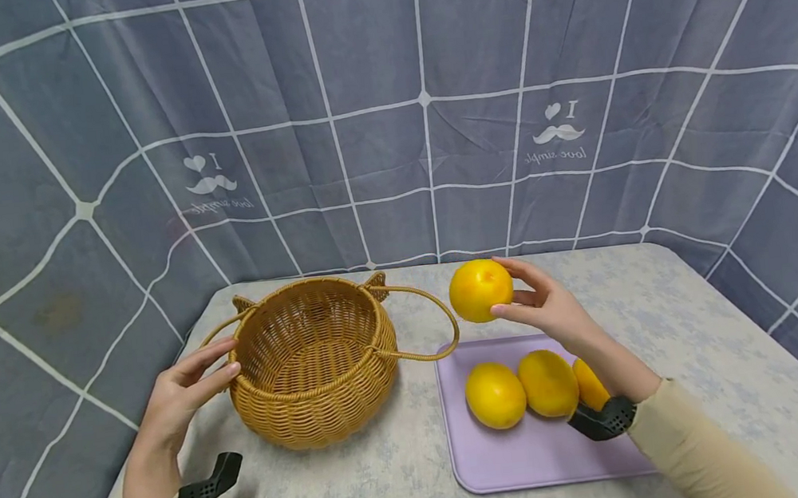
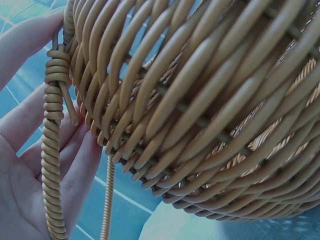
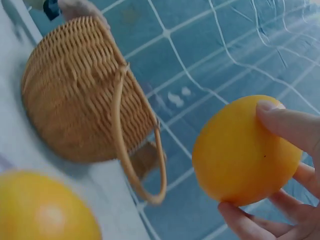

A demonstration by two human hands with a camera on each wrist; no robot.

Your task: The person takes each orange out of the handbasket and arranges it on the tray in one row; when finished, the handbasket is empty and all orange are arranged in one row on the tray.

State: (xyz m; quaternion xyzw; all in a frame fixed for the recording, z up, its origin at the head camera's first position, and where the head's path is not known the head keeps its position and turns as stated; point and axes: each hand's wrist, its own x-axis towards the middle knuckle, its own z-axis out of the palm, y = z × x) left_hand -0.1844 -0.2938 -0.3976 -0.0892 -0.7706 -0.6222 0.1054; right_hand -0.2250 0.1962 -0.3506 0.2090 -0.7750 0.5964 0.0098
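Note:
My right hand [image 1: 552, 310] holds a round yellow-orange orange [image 1: 481, 290] between thumb and fingertips, raised above the back edge of the lavender tray [image 1: 492, 464]. In the right wrist view, the thumb presses on top of this orange [image 3: 245, 150] and fingertips support it from below. At the left, my left hand [image 1: 185, 390] grips the rim of a round wicker basket [image 1: 314, 413]. From the left wrist view, its fingers [image 2: 82, 165] lie against the woven wall, beside the coiled handle [image 2: 51, 165]. The basket's inside shows bare weave.
Three more oranges [image 1: 496, 396] lie in a row on the tray, the rightmost partly hidden by my right wrist. One basket handle [image 1: 441, 309] sticks out to the right, near the held orange. A grid-patterned curtain [image 1: 390, 154] hangs behind the pale patterned table [image 1: 393, 482].

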